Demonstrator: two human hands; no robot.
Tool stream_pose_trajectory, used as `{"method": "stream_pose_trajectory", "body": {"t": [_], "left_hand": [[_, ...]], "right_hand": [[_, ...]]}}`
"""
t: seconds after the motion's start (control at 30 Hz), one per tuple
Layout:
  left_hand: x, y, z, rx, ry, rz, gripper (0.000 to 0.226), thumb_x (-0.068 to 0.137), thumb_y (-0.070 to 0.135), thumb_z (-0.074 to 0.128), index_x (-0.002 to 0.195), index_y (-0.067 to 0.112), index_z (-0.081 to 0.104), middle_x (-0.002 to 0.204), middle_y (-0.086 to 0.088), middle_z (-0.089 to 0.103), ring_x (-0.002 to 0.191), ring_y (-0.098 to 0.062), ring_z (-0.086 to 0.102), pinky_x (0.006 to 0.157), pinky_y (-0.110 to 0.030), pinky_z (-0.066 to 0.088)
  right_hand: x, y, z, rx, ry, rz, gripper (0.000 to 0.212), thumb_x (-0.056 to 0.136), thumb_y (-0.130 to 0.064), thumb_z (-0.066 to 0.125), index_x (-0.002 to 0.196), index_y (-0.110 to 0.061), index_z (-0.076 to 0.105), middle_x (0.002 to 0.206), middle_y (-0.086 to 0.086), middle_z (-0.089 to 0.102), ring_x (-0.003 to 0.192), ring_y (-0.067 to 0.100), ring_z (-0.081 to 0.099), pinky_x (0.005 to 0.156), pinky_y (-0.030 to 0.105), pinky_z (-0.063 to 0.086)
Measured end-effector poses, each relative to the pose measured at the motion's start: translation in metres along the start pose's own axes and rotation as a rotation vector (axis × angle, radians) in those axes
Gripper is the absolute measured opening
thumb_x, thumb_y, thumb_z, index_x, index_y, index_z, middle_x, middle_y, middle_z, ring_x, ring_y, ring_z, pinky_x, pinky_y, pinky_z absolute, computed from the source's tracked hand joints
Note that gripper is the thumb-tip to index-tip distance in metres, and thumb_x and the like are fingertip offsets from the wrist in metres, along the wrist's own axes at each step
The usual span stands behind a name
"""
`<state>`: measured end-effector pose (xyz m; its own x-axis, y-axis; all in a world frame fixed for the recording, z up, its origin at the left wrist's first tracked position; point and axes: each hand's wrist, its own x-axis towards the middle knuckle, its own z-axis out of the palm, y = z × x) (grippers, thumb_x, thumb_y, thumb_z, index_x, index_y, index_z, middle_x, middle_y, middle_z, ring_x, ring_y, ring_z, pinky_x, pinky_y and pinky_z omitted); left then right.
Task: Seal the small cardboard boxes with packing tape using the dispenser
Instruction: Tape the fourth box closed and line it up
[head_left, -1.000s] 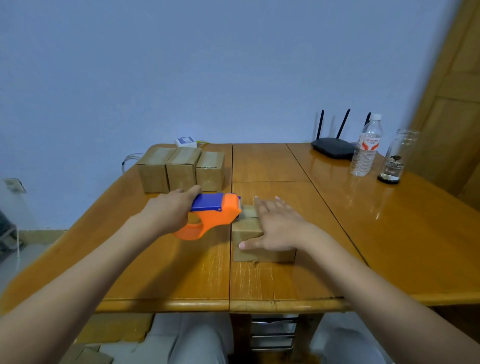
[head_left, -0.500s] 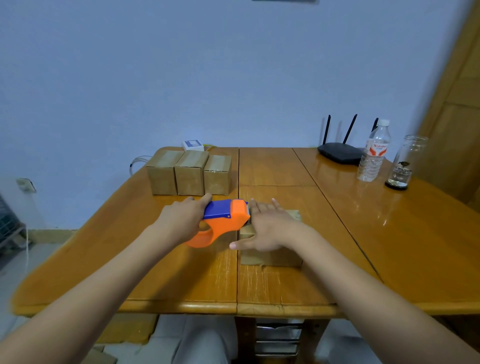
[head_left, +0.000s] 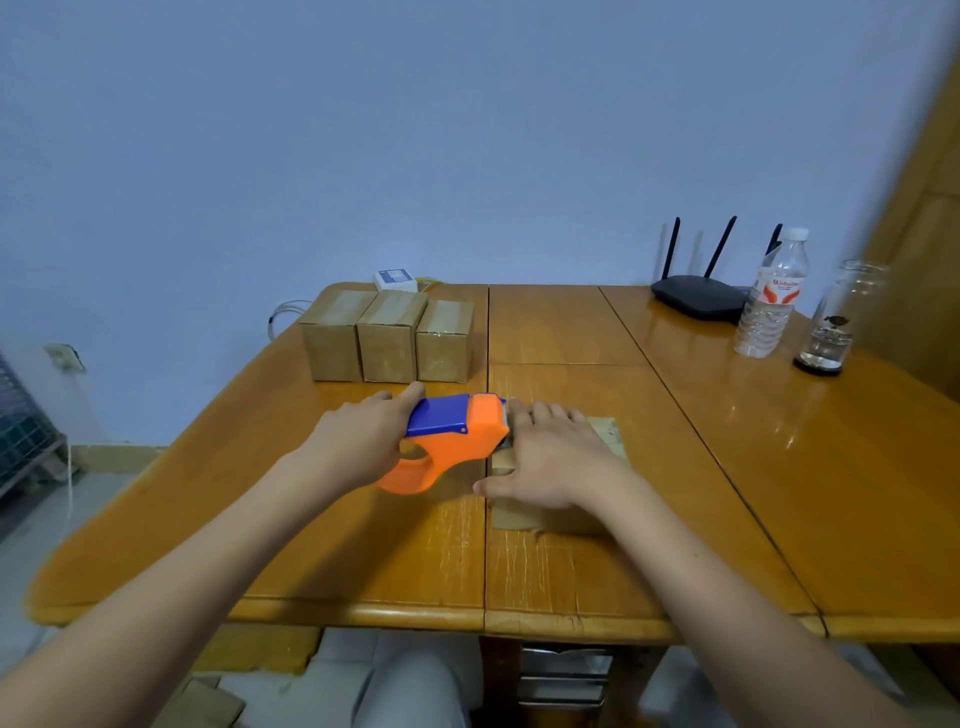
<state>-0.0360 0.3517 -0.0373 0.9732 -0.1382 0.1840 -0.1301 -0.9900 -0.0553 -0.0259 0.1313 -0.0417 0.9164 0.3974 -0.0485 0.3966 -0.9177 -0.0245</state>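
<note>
Wooden table (head_left: 597, 322), orange-brown, glossy, built of panels with seams; all positions below are given relative to it. Item, near its middle towards the front edge: one small cardboard box (head_left: 605, 434), lying flat, largely covered from above. Right hand (head_left: 553, 460): laid palm-down on the top of that box, fingers straight and spread, thumb out to the left along the box's near edge; it presses rather than grips. Left hand (head_left: 363, 441): fingers curled round the handle of the tape dispenser (head_left: 457, 434), holding it firmly, thumb lying along its top. Dispenser: orange body with a blue upper cover, its toothed front end at the left end of the box and just beside the right hand's fingers; whether the blade touches the cardboard cannot be told. Row of three cardboard boxes (head_left: 389, 335): upright, side by side and touching, on the table's far left part, well behind the dispenser. Small white and blue box (head_left: 396, 279): at the far edge, just behind that row. Black router (head_left: 698, 296) with upright antennas: far right part of the table. Plastic water bottle (head_left: 771, 296), white cap, red and white label: just beside the router on its right. Glass jar (head_left: 836, 322) on a dark base: near the bottle, further right.
</note>
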Motion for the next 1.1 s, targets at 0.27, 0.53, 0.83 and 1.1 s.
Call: {"method": "stream_pose_trajectory", "body": {"t": [0.27, 0.53, 0.83, 1.1], "left_hand": [[-0.023, -0.053, 0.005, 0.050, -0.045, -0.107, 0.028, 0.096, 0.026, 0.056, 0.112, 0.035, 0.035, 0.085, 0.005, 0.049, 0.063, -0.015, 0.053, 0.047, -0.025, 0.033], [-0.015, -0.022, 0.007, 0.215, -0.126, -0.014, 0.035, 0.101, 0.032, 0.050, 0.131, 0.031, 0.034, 0.096, 0.000, 0.048, 0.067, -0.016, 0.050, 0.052, -0.025, 0.034], [0.004, 0.004, 0.006, 0.234, -0.207, 0.056, 0.041, 0.100, 0.025, 0.055, 0.136, 0.027, 0.036, 0.110, -0.006, 0.054, 0.087, -0.022, 0.060, 0.076, -0.034, 0.057], [0.021, 0.019, -0.020, 0.412, -0.178, 0.136, 0.040, 0.100, 0.016, 0.052, 0.137, 0.024, 0.038, 0.114, -0.009, 0.054, 0.080, -0.021, 0.051, 0.066, -0.030, 0.044]], "right_hand": [[0.000, 0.001, -0.002, -0.003, -0.024, -0.018, 0.108, 0.084, -0.077, 0.050, 0.161, -0.017, 0.006, 0.156, 0.016, 0.030, 0.143, 0.035, 0.029, 0.117, 0.049, 0.024], [0.001, 0.000, -0.003, 0.007, -0.047, -0.034, 0.104, 0.081, -0.081, 0.051, 0.157, -0.045, -0.010, 0.158, 0.020, 0.028, 0.145, 0.038, 0.025, 0.117, 0.054, 0.020], [-0.007, 0.016, -0.018, 0.185, -0.106, -0.184, 0.062, 0.082, -0.067, 0.067, 0.138, -0.054, 0.042, 0.117, -0.001, 0.040, 0.125, 0.026, 0.039, 0.109, 0.043, 0.032], [-0.003, 0.012, -0.013, 0.153, -0.060, -0.188, 0.052, 0.080, -0.066, 0.069, 0.124, -0.047, 0.047, 0.111, 0.001, 0.041, 0.116, 0.025, 0.041, 0.105, 0.044, 0.033]]}}
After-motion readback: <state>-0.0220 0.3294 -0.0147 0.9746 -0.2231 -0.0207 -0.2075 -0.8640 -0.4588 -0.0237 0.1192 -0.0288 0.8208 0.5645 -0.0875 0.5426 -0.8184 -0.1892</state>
